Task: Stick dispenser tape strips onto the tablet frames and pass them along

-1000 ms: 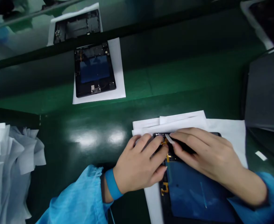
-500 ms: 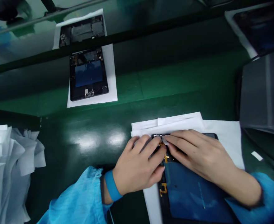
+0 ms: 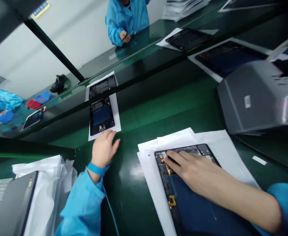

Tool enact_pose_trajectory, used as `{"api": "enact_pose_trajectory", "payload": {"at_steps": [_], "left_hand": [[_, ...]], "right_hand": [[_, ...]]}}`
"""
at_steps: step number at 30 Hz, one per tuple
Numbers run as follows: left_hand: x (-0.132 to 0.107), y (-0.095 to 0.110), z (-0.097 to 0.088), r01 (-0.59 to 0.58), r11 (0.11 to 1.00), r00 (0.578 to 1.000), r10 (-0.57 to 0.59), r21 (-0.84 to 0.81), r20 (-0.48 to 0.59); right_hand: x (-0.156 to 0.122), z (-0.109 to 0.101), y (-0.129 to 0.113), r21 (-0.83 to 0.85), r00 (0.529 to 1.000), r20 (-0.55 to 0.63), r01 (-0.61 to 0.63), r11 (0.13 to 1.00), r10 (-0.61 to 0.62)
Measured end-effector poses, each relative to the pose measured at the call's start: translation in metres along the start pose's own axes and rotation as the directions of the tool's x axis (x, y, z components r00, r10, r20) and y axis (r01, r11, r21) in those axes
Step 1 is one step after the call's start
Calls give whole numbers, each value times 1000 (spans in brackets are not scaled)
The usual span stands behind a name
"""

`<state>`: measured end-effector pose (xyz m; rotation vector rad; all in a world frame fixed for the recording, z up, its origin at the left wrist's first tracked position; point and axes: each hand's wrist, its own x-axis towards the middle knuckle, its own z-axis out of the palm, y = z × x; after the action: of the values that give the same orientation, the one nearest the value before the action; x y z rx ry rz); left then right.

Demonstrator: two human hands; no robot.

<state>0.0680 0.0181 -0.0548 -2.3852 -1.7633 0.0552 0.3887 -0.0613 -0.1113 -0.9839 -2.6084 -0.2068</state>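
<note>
An opened tablet (image 3: 183, 200) with a blue battery and orange flex cables lies on white paper sheets (image 3: 217, 141) in front of me. My right hand (image 3: 185, 165) rests flat on its upper part, fingers stretched toward the top left corner, holding nothing I can see. My left hand (image 3: 104, 149) reaches forward with fingers apart, touching the near edge of the white sheet (image 3: 117, 121) under a second opened tablet (image 3: 101, 115) on the green belt. A blue wrist strap (image 3: 96, 169) circles my left wrist.
A grey machine (image 3: 259, 98) with a red light stands at right. A stack of white sheets (image 3: 48, 183) and a grey device (image 3: 13, 206) sit at lower left. More tablets (image 3: 187, 37) lie beyond a dark rail. Other people in blue coats work at the back (image 3: 126, 18) and far left.
My left hand left the near tablet and reached forward-left to the far tablet's sheet. My right hand stays on the near tablet. My view lifted, showing the far side of the line.
</note>
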Motion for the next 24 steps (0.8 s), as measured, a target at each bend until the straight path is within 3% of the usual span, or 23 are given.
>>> {"api": "enact_pose_trajectory", "payload": {"at_steps": [5,8,11,16,20,22,24], "left_hand": [[32,-70,-9,41,989,960,-77,140,268],[33,-86,-11,43,969,918,-133,241,374],[32,-87,-18,58,936,913,-191,348,360],[37,-69,-30,100,915,949,-205,391,237],[23,-33,-43,100,945,984,-141,312,112],[6,-4,-56,79,956,996,-88,284,17],[-20,36,-74,29,965,997,-9,262,-77]], "right_hand": [[-42,-3,-5,197,993,-101,-42,980,63],[-53,-6,-6,316,982,-133,-86,945,134],[-52,-9,-4,386,972,-137,-125,914,191],[-49,-13,-2,416,979,-114,-108,903,169],[-59,-22,-4,495,984,-25,-139,858,174],[-64,-29,-2,651,974,53,-201,732,220],[-69,-35,3,848,946,154,-275,453,286]]}}
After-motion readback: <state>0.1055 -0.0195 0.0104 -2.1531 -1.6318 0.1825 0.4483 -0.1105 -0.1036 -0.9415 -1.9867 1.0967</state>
